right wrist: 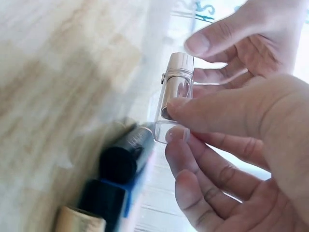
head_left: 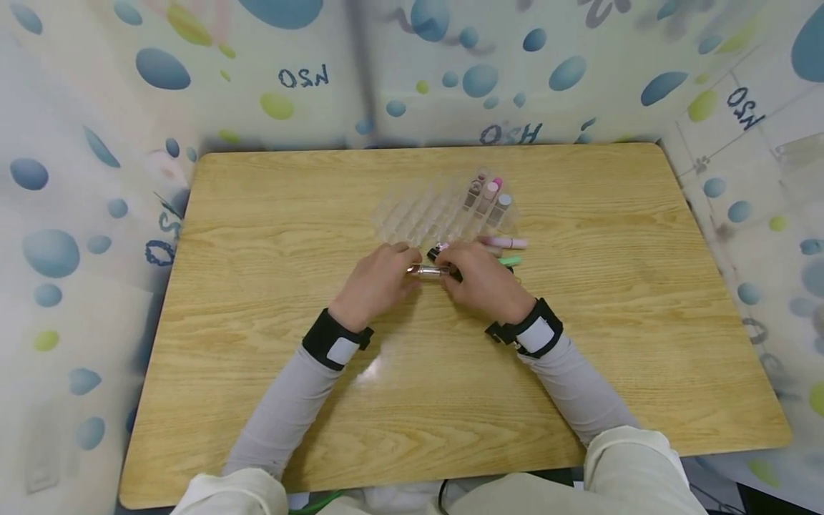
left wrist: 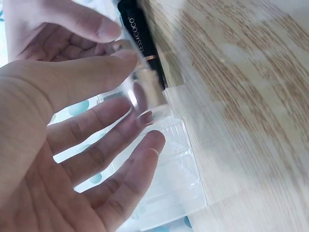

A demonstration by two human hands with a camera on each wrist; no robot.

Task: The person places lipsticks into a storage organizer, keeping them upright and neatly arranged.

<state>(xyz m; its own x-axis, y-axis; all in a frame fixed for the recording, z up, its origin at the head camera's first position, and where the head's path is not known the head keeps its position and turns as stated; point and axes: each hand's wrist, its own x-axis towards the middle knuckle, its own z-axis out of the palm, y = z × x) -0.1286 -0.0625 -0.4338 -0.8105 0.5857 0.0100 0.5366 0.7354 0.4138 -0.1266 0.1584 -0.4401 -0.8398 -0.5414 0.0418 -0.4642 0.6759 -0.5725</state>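
Observation:
A small lipstick tube (head_left: 428, 271) with a clear body and a rose-gold end lies crosswise between my two hands over the table. My left hand (head_left: 380, 282) pinches its left end, thumb and fingers around the tube (left wrist: 153, 92) in the left wrist view. At the other end, my right hand (head_left: 486, 282) grips the clear part of the tube (right wrist: 176, 92) between thumb and fingertips. Close by the right hand lies a black tube with pale lettering (left wrist: 140, 36). A pink tube (head_left: 505, 242) and a green one (head_left: 510, 261) show beyond the right knuckles, partly hidden by that hand.
Just past the hands stands a clear slotted organizer (head_left: 405, 207); several lipsticks (head_left: 491, 190) fill slots at its right end. In the right wrist view, a dark tube (right wrist: 118, 164) and a gold-ended one (right wrist: 79, 221) lie on the wooden table (head_left: 257, 214). Patterned curtains surround it.

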